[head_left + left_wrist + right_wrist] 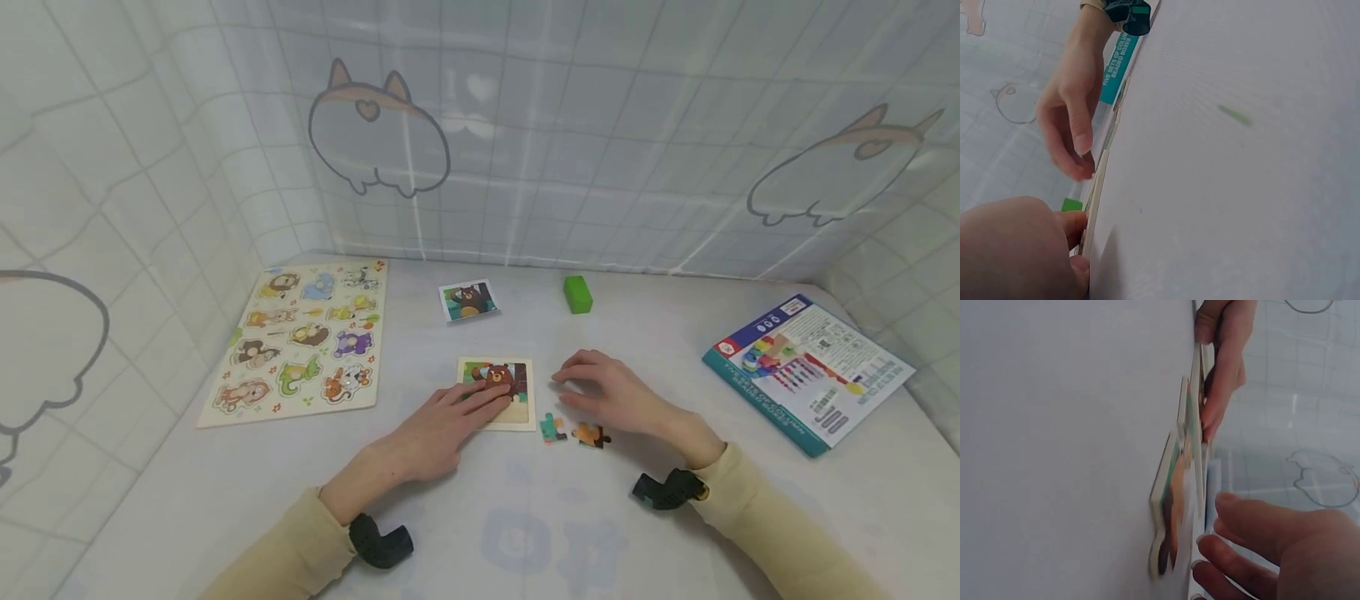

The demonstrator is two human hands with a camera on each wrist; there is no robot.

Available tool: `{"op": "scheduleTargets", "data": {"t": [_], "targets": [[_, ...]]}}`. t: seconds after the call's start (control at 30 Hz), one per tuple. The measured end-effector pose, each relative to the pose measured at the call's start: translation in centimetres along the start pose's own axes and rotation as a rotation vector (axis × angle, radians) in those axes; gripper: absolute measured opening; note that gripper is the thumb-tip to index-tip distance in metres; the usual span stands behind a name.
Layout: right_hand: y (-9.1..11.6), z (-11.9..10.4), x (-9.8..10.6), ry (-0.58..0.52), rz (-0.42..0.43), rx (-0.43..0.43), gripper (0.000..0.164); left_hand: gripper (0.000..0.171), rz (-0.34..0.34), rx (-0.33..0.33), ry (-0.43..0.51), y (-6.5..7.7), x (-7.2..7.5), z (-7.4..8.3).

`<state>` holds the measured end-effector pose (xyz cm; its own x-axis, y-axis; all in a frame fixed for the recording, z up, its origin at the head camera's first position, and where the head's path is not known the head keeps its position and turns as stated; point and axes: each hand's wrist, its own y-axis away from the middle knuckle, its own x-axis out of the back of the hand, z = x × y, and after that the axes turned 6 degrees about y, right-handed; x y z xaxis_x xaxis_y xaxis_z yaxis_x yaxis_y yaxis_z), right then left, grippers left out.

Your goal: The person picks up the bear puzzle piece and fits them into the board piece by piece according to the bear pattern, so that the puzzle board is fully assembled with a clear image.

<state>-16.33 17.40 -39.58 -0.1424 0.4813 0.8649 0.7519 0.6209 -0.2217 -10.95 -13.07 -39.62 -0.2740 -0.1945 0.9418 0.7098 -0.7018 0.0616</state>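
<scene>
A small square wooden puzzle board (529, 417) with a bear picture lies mid-table. The left hand (450, 421) rests across it, fingers fairly straight on the picture. Part of the lower picture area shows bare wood. Just right of the board lie two loose puzzle pieces, a teal one (553, 428) and an orange-brown one (592, 436). Beyond them hovers the right hand (611, 396), fingers loosely bent with nothing between them. In the right wrist view its fingers are apart, near the orange-brown piece (1165, 506). The left palm hides part of the board.
A bear picture card (468, 301) and a green block (578, 294) lie toward the back. To the left is a large animal puzzle board (300, 342); to the right, a boxed bead toy (810, 371). Tile-patterned cloth walls (570, 167) enclose the table's back and sides.
</scene>
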Motion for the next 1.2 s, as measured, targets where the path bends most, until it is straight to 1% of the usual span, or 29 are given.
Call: {"op": "scheduleTargets", "data": {"t": [0.13, 0.23, 0.43, 0.53, 0.63, 0.73, 0.87, 1.1, 1.2], "targets": [[1.1, 0.9, 0.2, -0.014, 0.027, 0.003, 0.021, 0.089, -0.001, -0.005, 0.002, -0.1, 0.0, 0.0], [1.5, 1.4, 0.2, -0.035, 0.033, -0.002, 0.02, 0.089, -0.001, -0.009, 0.012, -0.2, 0.0, 0.0], [1.5, 1.2, 0.5, -0.054, -0.042, -0.025, 0.021, 0.092, 0.003, 0.007, 0.034, -0.1, 0.1, 0.1], [1.5, 1.0, 0.4, -0.054, -0.077, -0.02, 0.022, 0.093, 0.003, 0.013, 0.028, 0.0, 0.0, 0.0], [1.6, 0.7, 0.3, -0.087, -0.116, -0.017, 0.024, 0.093, 0.0, 0.016, 0.021, 0.0, -0.1, -0.1], [1.6, 0.4, 0.1, -0.137, -0.148, 0.004, 0.027, 0.094, -0.001, 0.016, 0.017, 0.0, -0.1, -0.2], [1.5, 0.2, -0.1, -0.166, -0.157, 0.041, 0.03, 0.094, 0.0, 0.013, 0.024, 0.0, -0.1, -0.3], [1.5, 0.0, -0.2, -0.165, -0.151, 0.067, 0.022, 0.092, -0.01, 0.024, 0.033, -0.1, 0.0, -0.3], [1.6, 0.1, -0.5, -0.162, -0.139, 0.098, 0.019, 0.093, -0.006, 0.028, 0.043, -0.1, 0.0, -0.3]]}}
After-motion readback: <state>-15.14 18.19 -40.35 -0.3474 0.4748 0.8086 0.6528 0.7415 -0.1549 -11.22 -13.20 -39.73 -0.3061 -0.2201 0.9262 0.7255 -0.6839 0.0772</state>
